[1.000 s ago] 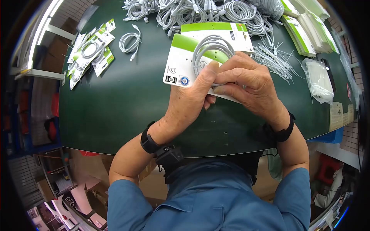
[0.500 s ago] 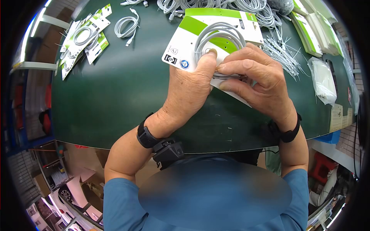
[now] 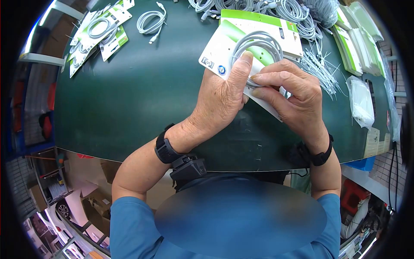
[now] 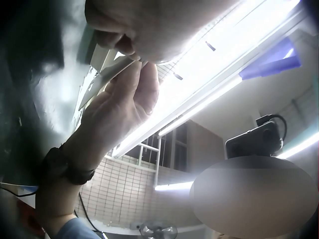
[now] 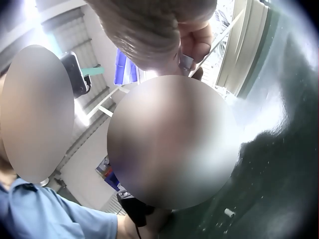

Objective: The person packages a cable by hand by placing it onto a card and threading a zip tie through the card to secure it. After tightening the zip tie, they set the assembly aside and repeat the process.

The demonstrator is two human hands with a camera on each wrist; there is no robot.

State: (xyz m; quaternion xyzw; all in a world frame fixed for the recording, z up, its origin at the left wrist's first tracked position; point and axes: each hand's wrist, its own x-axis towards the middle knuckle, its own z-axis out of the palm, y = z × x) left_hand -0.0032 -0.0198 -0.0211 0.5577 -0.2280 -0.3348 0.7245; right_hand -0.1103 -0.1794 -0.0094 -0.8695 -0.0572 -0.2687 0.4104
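Note:
A white and green retail card [image 3: 215, 47] with a coiled light-grey cable [image 3: 258, 36] over its front is held above the table. My left hand [image 3: 220, 95] grips both at the lower left, its thumb across the coil and its fingers mostly hidden behind the card. At the coil's lower side, my right hand [image 3: 295, 88] pinches between thumb and forefinger; the pinched part is mostly covered. A small grey connector [image 5: 187, 62] shows by the fingers in the right wrist view. In the left wrist view, the card [image 4: 107, 74] is seen nearly edge-on between both hands.
More cards [image 3: 294, 43] lie just behind the held one. Grey coiled cables [image 3: 297, 17] are heaped at the back, with thin white ties [image 3: 321, 71] and a bagged bundle [image 3: 361, 103] to the right. Carded cables [image 3: 114, 43] and a loose coil [image 3: 148, 31] lie left.
The head view has shifted, and hands, card and coil now appear farther right, the card more tilted. Both hands keep their grip; the right fingers stay at the coil's lower side.

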